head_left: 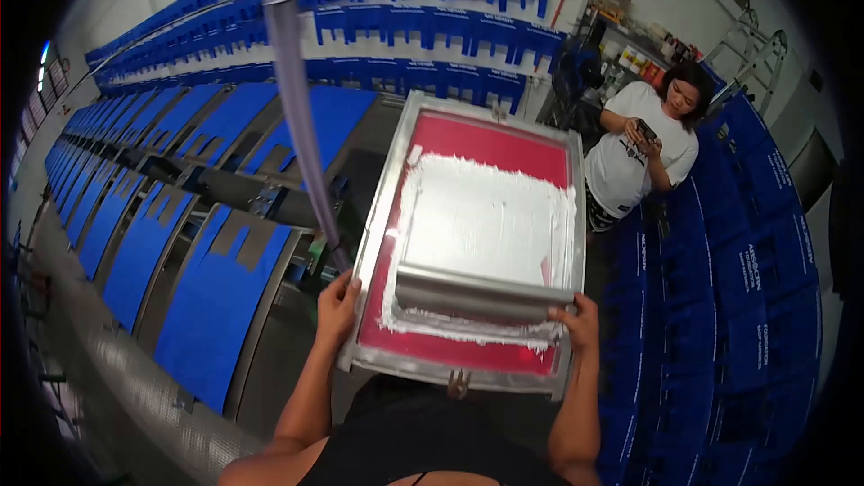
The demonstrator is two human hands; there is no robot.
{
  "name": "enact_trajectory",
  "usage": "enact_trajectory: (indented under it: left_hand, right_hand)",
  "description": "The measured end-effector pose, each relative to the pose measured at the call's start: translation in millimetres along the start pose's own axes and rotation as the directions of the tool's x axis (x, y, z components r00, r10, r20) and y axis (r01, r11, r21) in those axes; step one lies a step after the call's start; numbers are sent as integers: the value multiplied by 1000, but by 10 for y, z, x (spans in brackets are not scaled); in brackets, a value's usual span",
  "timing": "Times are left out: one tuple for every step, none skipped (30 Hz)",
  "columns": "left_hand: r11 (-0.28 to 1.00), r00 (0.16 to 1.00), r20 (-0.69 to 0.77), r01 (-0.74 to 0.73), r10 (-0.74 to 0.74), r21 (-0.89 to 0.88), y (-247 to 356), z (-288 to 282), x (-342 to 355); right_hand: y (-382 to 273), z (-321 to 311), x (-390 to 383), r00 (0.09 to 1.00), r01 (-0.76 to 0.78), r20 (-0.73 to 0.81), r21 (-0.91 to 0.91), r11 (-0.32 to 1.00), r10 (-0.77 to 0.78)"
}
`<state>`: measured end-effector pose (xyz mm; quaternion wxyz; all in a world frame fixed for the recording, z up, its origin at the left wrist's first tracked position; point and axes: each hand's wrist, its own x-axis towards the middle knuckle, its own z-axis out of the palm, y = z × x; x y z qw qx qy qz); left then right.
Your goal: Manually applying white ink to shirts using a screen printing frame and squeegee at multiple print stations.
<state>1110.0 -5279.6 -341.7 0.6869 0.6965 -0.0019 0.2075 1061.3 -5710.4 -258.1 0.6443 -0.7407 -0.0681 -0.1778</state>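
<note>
A silk-screen frame (375, 243) with metal edges and red mesh is before my body, held between my two hands. White ink (486, 207) covers most of its mesh in a thick layer with ragged edges. Across the near part of the ink rests a long metal squeegee (477, 295). My left hand (337, 308) is closed on the frame's left edge. My right hand (578, 322) grips the right edge, its fingers reaching over to the squeegee's right end. A small metal clip (459, 384) sits on the frame's near edge.
Left, blue cut fabric pieces (202, 315) lie on long rows of boards. Blue printed pieces (450, 31) hang along the back wall, and more hang on the right (711, 306). A blurred upright pole (301, 108) rises beyond the frame. Back right, a person (643, 144) holds a phone.
</note>
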Motion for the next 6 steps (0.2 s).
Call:
enact_trajectory:
  left_hand:
    - [999,1000,-3,-23,23,-28,63,12,-34]
    - [998,999,-10,-45,45,-54,129,13,-74]
    - [997,997,12,-72,73,-12,179,-19,-136]
    - [998,998,-4,-69,69,-4,197,-41,-214]
    - [999,999,10,-50,50,2,206,-55,-304]
    - [999,999,28,-43,43,3,171,-11,-316]
  right_hand:
    - [27,-39,-18,1000,1,6,4,1000,-1]
    - [54,-79,-72,1000,1,15,11,1000,-1]
    - [58,-63,-123,999,12,35,35,999,-13]
    - [64,-53,-200,999,8,53,42,999,-10]
    - [66,-48,-288,998,1,64,88,996,-7]
    - [94,-53,-328,997,5,70,135,991,-14]
